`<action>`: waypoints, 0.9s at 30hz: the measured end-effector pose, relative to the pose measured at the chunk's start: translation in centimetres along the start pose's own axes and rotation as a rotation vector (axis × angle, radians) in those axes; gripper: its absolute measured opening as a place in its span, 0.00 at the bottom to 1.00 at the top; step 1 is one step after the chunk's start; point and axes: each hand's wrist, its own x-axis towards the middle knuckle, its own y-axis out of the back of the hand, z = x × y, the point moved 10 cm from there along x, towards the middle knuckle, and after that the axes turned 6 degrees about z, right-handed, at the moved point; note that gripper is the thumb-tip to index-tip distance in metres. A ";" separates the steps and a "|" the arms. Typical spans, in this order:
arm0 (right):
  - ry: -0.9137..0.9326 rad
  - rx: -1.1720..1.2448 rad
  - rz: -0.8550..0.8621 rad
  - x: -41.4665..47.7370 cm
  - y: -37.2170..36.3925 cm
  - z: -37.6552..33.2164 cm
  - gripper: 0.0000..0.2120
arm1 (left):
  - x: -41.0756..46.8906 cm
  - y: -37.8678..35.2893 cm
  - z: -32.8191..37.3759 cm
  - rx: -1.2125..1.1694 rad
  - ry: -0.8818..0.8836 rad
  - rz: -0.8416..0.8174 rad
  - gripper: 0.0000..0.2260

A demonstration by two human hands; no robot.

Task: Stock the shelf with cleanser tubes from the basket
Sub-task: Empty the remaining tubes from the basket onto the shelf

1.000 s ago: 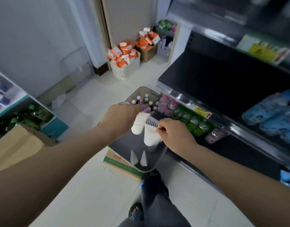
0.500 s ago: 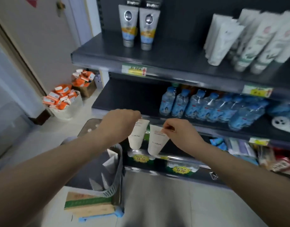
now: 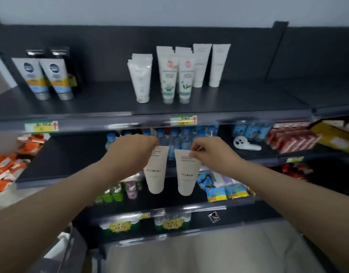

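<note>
My left hand (image 3: 130,152) pinches the crimped top of a white "FLORAL" cleanser tube (image 3: 156,174), which hangs cap down. Beside it, my right hand (image 3: 211,154) holds a second white FLORAL tube (image 3: 186,176) the same way. Both tubes hang in front of the middle shelves, below the dark top shelf (image 3: 248,101). On that shelf stand two matching plain white tubes (image 3: 209,66) at the right end of a row of other tubes. The grey basket (image 3: 71,251) shows only as an edge at the bottom left.
The top shelf also holds green-label tubes (image 3: 175,77), a white tube (image 3: 141,79) and blue-yellow tubes (image 3: 45,77) at left. It has bare surface to the right of the white tubes. Water bottles (image 3: 181,138) fill the shelf behind my hands. Orange packs (image 3: 6,170) lie at far left.
Both hands have lifted a tube each out of the basket and raised them in front of the shelves. My view has swung up from the basket to the top shelf.
</note>
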 end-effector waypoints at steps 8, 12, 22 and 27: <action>0.079 -0.002 0.089 0.1 11.0 5.3 0.05 | 8.4 5.0 8.3 -0.094 -0.031 0.114 0.09; 0.095 0.020 0.153 1.3 15.5 6.5 0.03 | 11.9 8.0 10.3 -0.124 -0.039 0.155 0.10; 0.130 0.023 0.246 8.9 24.1 7.3 0.04 | 21.0 13.6 10.3 -0.117 -0.038 0.253 0.11; 0.100 0.146 0.282 14.4 26.9 8.7 0.04 | 26.5 15.1 9.1 -0.165 -0.072 0.280 0.10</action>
